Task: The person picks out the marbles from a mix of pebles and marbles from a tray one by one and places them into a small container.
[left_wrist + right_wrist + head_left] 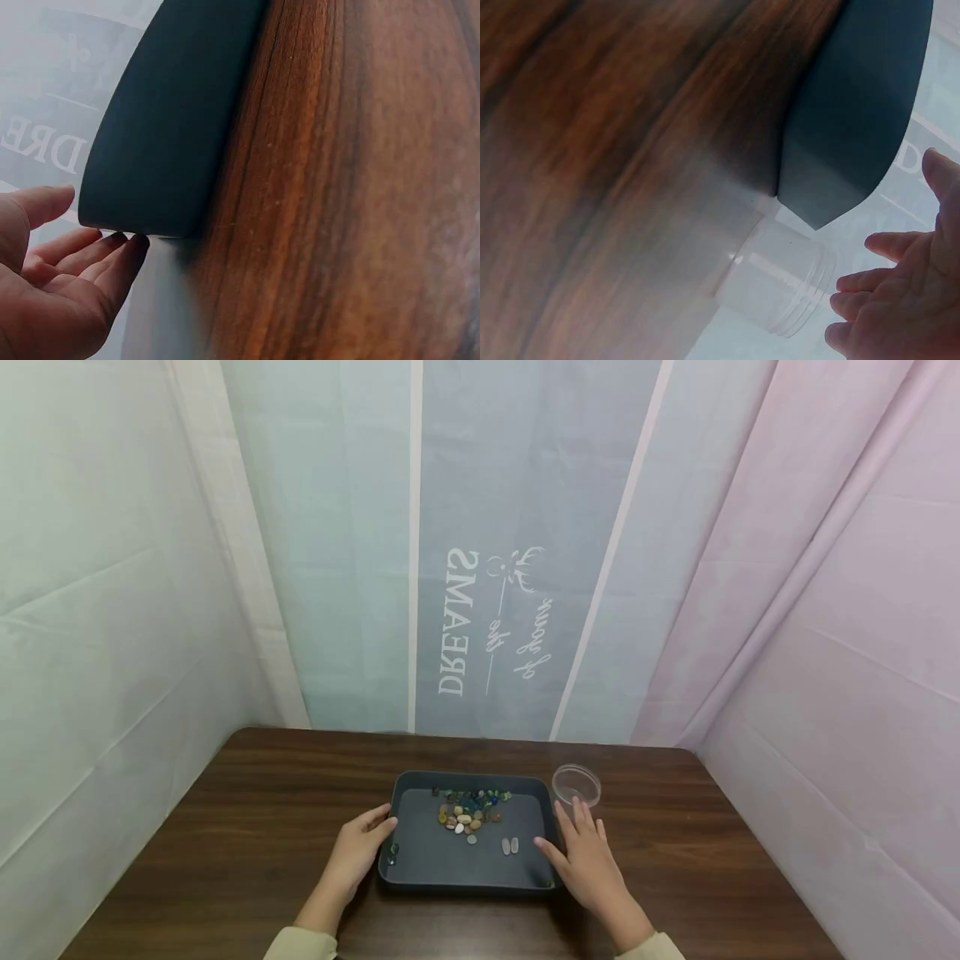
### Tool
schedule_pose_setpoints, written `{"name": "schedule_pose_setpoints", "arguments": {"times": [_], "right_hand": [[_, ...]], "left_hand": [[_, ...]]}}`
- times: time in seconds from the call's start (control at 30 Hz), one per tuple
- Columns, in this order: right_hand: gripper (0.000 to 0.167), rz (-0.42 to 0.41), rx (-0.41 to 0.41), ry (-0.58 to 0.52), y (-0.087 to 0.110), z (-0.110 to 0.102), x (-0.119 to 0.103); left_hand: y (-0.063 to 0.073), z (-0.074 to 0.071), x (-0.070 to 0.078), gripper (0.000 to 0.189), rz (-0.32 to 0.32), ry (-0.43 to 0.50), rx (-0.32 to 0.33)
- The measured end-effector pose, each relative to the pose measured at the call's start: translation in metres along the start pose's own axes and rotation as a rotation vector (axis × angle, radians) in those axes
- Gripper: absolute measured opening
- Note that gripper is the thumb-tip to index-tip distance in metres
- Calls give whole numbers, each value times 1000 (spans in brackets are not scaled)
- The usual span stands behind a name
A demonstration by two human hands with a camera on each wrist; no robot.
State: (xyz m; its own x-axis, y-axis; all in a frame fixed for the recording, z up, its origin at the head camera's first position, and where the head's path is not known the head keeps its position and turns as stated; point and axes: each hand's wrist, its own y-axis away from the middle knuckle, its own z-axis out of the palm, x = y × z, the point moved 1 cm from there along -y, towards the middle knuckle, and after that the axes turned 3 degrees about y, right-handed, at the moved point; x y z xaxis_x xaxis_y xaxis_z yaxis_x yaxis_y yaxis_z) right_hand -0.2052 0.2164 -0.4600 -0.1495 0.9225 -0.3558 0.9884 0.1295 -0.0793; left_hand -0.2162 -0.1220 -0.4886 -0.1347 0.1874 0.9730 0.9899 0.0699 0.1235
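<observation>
left hand (358, 847) is holding the dark tray (435, 864) by its left wall, thumb at rim, fingers outside, probably steadying it. right hand (588, 864) is hanging wide at the right wall, gripping nothing, clear container (772, 274) standing just past its fingers. pebbles (465, 819) and glass beads (480, 802) are bunching toward the far wall, likely penned by it. tray floor is showing nearer; wood table (705, 843) is running past both sides, far edge meeting printed cloth (360, 568).
</observation>
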Motion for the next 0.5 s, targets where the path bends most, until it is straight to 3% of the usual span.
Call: {"name": "schedule_pose_setpoints", "arguments": {"times": [0.13,0.5], "right_hand": [[73,-1,-6,-23,-1,-2,-3],[75,-4,-63,-122,-9,-6,-24]], "left_hand": [[-2,1,-4,46,14,27,11],[-4,1,-13,42,-24,24,36]]}}
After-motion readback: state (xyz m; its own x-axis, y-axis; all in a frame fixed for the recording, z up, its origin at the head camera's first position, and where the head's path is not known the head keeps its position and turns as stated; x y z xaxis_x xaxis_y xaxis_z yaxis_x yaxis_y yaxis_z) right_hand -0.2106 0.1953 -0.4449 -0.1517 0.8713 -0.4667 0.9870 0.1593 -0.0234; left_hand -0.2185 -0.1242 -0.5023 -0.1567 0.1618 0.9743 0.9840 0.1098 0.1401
